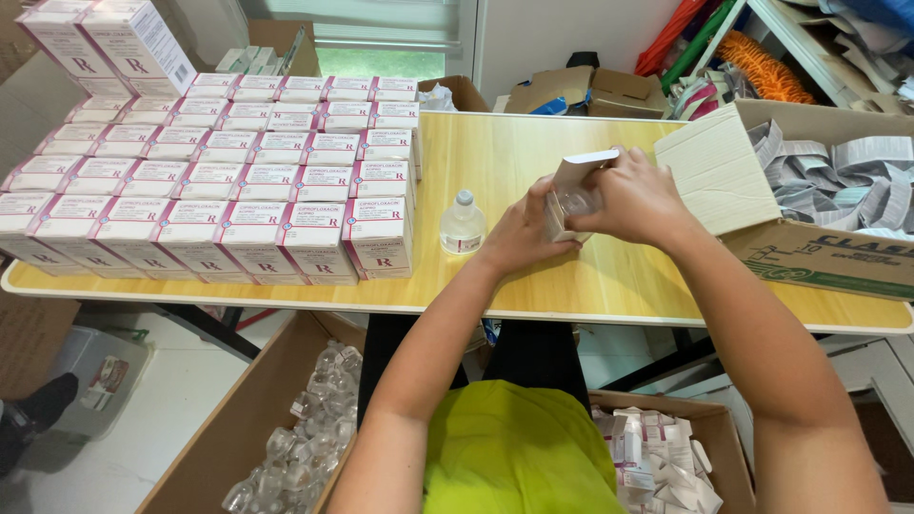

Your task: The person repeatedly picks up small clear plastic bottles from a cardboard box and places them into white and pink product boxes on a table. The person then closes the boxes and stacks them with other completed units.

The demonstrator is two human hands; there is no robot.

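Stacked pink-and-white cartons (pixel 219 181) beside a clear bottle (pixel 463 225) (table's (pixel 609 281) left)

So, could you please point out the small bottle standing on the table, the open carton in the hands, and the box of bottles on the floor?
Small bottle (pixel 463 227), head view, clear body.
Open carton (pixel 575 176), head view, upper panel.
Box of bottles (pixel 228 433), head view, left wall.

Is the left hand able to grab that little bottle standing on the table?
Probably yes. The bottle stands alone on bare table, just beside the left hand, with nothing between them. But that hand is busy holding the small box, so it must let go first.
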